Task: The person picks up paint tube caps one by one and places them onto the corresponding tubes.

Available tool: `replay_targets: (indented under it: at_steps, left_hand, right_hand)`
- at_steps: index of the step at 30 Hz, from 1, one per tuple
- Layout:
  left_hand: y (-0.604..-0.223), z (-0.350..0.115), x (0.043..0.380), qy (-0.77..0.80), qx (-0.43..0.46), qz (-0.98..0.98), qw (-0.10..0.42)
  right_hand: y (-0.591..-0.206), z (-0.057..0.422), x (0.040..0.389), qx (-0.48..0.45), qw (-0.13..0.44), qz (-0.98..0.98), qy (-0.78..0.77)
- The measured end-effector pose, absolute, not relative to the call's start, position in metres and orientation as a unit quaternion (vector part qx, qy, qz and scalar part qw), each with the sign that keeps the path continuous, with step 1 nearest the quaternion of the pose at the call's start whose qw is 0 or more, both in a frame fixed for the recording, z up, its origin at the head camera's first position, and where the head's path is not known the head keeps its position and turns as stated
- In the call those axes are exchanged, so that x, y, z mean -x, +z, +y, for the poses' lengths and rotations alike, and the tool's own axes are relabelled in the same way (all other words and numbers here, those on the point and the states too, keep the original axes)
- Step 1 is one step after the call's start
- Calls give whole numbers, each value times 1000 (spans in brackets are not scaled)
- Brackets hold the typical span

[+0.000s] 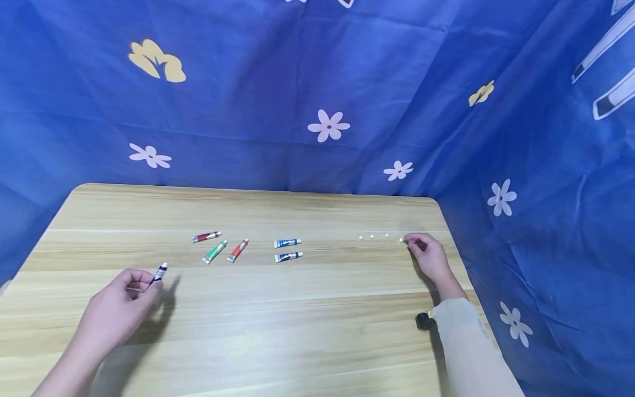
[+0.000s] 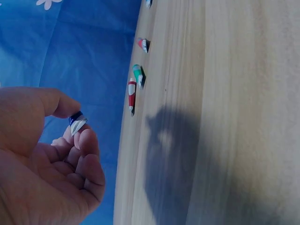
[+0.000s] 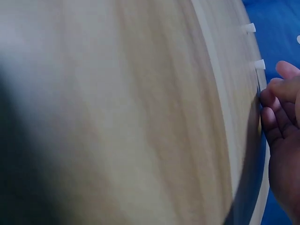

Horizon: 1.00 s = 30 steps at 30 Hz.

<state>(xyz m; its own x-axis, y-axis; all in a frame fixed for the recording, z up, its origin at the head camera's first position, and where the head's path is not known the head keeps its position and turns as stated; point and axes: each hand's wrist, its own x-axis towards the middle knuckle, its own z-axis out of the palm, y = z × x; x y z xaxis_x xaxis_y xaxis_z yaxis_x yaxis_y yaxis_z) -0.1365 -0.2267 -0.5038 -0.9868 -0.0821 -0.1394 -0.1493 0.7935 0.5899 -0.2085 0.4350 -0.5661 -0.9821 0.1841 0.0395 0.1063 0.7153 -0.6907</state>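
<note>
The left hand (image 1: 116, 309) is pinching a dark-blue tube (image 1: 160, 273) between thumb and forefinger, above the table (image 1: 238, 336). Beyond, a dark-red tube (image 1: 205, 237), green tube (image 1: 215, 251) and orange-red tube (image 1: 238, 250) are lying left of two blue tubes (image 1: 288, 242). The right hand (image 1: 432, 259) is bunching its fingers beside a white piece (image 1: 401, 240) — whether gripping it, I cannot tell — and three more white pieces (image 1: 371, 236) are sitting leftward.

Right hand (image 3: 284, 119) by wooden tabletop (image 3: 140, 117), two white pieces (image 3: 260, 64), blue cloth (image 3: 274, 33)
</note>
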Motion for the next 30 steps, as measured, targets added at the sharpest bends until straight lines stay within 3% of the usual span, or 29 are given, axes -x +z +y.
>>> replay_targets:
  at_steps: [15, 30]
  left_hand:
    - [-508, -236, 133, 319, 79, 941, 74]
    - [-512, -233, 129, 323, 65, 942, 61]
  right_hand:
    - [-562, 439, 225, 44, 10, -950, 309]
    - [-564, 436, 227, 49, 18, -950, 309]
